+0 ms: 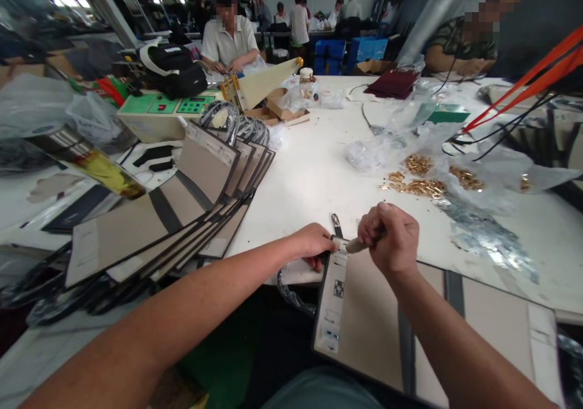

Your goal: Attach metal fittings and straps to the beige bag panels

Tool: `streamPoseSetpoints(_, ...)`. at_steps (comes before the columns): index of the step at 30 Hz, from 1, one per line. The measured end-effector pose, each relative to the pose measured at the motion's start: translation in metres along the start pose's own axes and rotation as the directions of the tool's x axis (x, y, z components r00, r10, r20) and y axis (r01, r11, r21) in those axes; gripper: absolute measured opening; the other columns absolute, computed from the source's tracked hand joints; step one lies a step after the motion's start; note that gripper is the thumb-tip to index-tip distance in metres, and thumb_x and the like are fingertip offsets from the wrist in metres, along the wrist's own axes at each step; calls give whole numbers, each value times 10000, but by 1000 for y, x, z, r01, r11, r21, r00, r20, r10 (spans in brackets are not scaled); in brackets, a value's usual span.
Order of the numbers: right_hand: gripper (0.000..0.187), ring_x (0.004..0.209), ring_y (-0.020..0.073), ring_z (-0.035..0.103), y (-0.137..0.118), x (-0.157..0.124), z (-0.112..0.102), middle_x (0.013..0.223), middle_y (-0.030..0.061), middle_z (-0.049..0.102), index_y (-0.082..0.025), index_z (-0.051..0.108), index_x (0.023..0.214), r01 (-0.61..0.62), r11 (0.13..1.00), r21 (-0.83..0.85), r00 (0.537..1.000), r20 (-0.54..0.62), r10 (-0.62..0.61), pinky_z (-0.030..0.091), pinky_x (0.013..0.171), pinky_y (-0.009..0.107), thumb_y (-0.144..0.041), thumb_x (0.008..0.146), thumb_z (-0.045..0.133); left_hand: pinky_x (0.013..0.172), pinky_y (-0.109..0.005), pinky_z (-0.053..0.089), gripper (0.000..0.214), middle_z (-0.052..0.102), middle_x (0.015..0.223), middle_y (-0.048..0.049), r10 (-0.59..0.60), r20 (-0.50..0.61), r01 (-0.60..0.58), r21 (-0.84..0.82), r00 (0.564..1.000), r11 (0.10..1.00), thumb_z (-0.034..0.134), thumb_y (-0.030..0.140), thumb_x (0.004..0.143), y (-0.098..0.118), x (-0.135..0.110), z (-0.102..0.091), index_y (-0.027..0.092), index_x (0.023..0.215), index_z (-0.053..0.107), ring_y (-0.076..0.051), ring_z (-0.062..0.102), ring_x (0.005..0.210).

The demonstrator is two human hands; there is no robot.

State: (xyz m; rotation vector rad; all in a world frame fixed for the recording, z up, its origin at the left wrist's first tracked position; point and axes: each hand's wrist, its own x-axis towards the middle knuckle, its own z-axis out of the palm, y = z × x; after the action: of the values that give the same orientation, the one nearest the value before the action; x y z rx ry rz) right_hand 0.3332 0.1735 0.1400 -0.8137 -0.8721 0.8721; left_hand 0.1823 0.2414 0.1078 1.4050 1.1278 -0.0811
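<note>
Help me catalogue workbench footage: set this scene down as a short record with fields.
Left grip: pinching a corner of the beige panel
Right grip: closed around a tapered tool, its tip at the panel's pale strip; exact contact unclear
Beyond that corner: metal-ended strap
Surface: white table
To the left: stack of similar panels, machine with green controls
To the right: heaped gold-coloured parts, thin silvery pieces
Across the table: person in a pale shirt

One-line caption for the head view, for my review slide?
Left hand at the edge of a panel, right hand gripping a tool, gold pieces lying beyond.
</note>
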Motion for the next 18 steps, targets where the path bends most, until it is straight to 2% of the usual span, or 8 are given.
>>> streamPoseSetpoints(3,462,363,96,402,-2,1,3,467,-58,426,-215,499,562,36,998,-49,998,44,-34,335,373,248,-385,962,655,411,-233,451,215,596,474,1,11,-6,-11,-5,1000,1000,633,259,898,0,-1,-1,180,705,581,-181,614,403)
streamPoseSetpoints(7,493,366,97,400,5,0,6,441,-52,437,-220,481,552,-38,980,-195,995,82,55,327,385,251,-427,951,682,421,-232,459,191,601,481,-1,12,-7,-12,-4,1000,1000,639,254,881,-1,-2,-1,170,714,600,-171,611,401)
streamPoseSetpoints(13,514,376,107,410,1,-1,9,439,-40,449,-235,471,540,-29,967,-252,991,116,60,336,399,265,-466,965,645,422,-234,458,195,586,465,2,45,-2,-45,-2,999,999,647,276,870,-3,-1,-2,176,713,588,-183,628,421)
streamPoseSetpoints(18,512,387,112,426,3,-2,14,433,-42,453,-239,453,527,-83,930,-357,983,125,135,341,416,268,-426,957,659,432,-247,489,174,615,493,-7,61,11,-61,-1,998,998,639,278,854,-8,0,-3,176,721,594,-186,634,431)
